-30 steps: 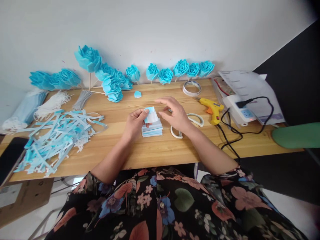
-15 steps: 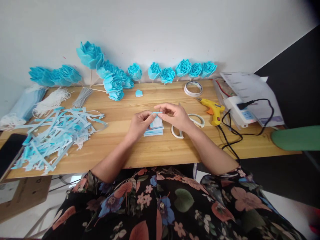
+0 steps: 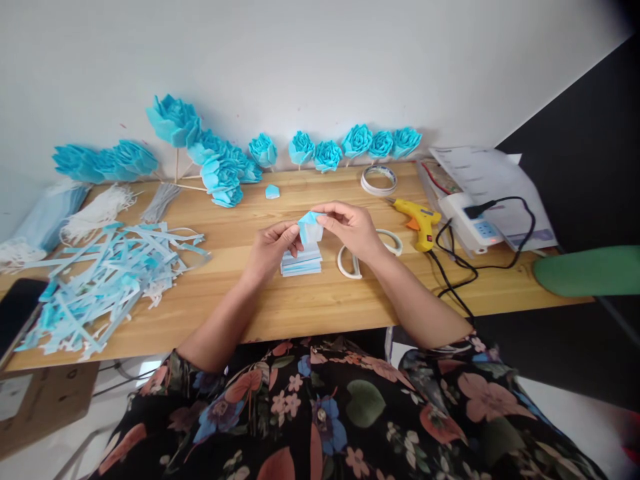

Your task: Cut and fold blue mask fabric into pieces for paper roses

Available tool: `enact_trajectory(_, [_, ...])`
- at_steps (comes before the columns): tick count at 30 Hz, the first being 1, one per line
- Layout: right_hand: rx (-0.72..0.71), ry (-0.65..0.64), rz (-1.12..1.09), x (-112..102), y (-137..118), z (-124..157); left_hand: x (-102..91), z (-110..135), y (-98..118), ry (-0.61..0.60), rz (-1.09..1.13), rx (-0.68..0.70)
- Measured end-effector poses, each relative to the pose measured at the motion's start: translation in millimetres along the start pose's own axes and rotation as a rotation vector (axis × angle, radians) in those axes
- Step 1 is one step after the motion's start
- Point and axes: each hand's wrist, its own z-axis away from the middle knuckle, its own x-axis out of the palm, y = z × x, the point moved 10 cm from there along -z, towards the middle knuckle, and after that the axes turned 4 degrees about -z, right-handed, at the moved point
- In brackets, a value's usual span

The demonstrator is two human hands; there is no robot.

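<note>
Both of my hands hold one small light-blue fabric square just above a short stack of the same squares on the wooden table. My left hand pinches its left side, fingers closed. My right hand pinches its folded top corner between thumb and forefinger. White-handled scissors lie on the table under my right wrist.
Finished blue fabric roses line the wall. A heap of cut blue strips covers the left side, with white elastic loops behind. A tape roll, a yellow glue gun with black cable and a white power strip lie at right.
My right hand came in from hovering open and took hold of the square. Both hands then lifted it off the stack and bent its top corner over.
</note>
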Motion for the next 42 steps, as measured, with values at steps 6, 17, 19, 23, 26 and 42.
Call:
enact_trajectory(6, [0.007,0.002,-0.037,0,3,-1,0.7,-1,-2,-0.011,0.053,-0.003])
enact_trajectory(17, [0.033,0.008,-0.008,0,5,1,2.0,0,-5,-0.025,0.036,-0.03])
enact_trajectory(19, [0.031,-0.002,0.002,2,3,1,0.9,0,-6,-0.011,0.01,-0.039])
enact_trajectory(23, [0.028,-0.022,0.003,6,0,1,0.2,0,-8,0.004,-0.037,-0.045])
enact_trajectory(26, [0.031,-0.039,-0.004,9,0,2,-1.3,0,-7,0.02,-0.064,-0.044])
enact_trajectory(42, [0.07,-0.128,-0.038,19,2,4,-4.7,0,0,0.058,-0.192,0.032])
